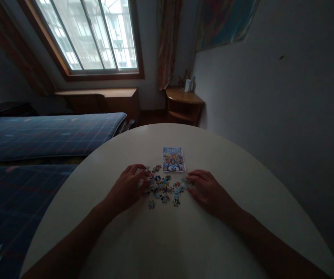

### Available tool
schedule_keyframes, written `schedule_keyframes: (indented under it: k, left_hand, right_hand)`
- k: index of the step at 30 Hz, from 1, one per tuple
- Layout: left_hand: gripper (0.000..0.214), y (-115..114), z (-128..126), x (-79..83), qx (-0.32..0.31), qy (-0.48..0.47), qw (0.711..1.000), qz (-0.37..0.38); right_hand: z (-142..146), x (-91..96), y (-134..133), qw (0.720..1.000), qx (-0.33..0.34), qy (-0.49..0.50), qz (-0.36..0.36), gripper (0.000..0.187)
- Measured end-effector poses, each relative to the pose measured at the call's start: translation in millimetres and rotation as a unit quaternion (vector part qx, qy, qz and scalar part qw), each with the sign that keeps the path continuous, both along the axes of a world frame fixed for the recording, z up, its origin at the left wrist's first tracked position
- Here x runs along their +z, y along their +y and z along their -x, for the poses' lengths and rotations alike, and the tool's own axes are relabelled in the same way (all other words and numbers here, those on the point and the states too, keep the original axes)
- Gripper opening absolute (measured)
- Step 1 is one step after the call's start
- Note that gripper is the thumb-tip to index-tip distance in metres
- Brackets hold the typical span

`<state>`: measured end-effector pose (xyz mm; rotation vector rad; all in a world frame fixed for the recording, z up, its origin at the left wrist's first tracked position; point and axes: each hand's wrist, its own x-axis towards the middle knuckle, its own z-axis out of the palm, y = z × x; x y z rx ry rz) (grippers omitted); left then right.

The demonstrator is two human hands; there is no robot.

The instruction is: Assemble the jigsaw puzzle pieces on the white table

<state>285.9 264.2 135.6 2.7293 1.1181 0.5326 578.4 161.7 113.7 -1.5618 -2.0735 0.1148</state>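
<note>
A loose pile of small jigsaw puzzle pieces (163, 188) lies spread on the round white table (167, 240). At the pile's left edge is my left hand (129, 186), palm down, its bent fingers apart and resting over a few pieces. My right hand (206, 190) is at the right edge, with thumb and fingers apart around some light-coloured pieces. Both hands are open, though what lies under the fingertips is partly hidden. Just beyond the pile lies a colourful printed picture sheet or packet (173, 159), flat on the table.
A bed with a blue plaid cover (50, 133) stands left of the table. A wooden corner shelf (184, 96) and a desk (117, 93) stand at the far wall, below a barred window (91, 35). A pale wall (259, 100) runs along the right.
</note>
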Motion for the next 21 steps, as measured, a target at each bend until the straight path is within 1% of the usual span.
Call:
schedule_keyframes:
  k: [1,3,6,9,17,21]
  left_hand:
    - [0.020,-2,-1,2.8,-0.013,-0.001,1.000,0.006]
    - [0.019,-5,-3,4.2,-0.031,0.001,0.999,0.013]
    - [0.021,-6,-5,0.9,-0.042,0.013,0.999,0.021]
    - [0.016,-4,-5,-2.7,-0.050,0.015,0.998,0.027]
    - [0.008,0,-5,-8.1,-0.076,-0.018,0.997,0.028]
    - [0.012,0,-5,-9.9,-0.082,-0.029,0.996,0.019]
  right_hand:
    - [0,0.1,0,1.000,0.002,0.002,-0.002,0.030]
    - [1,1.0,0,1.000,0.005,0.005,-0.001,0.030]
    - [3,2.6,-1,1.000,0.005,0.002,0.003,0.031]
    - [4,2.8,-1,1.000,0.005,0.000,0.009,0.032]
    - [2,1.6,-1,1.000,-0.001,0.013,0.001,0.031]
    - [0,2.2,-1,1.000,-0.020,0.018,0.003,0.030]
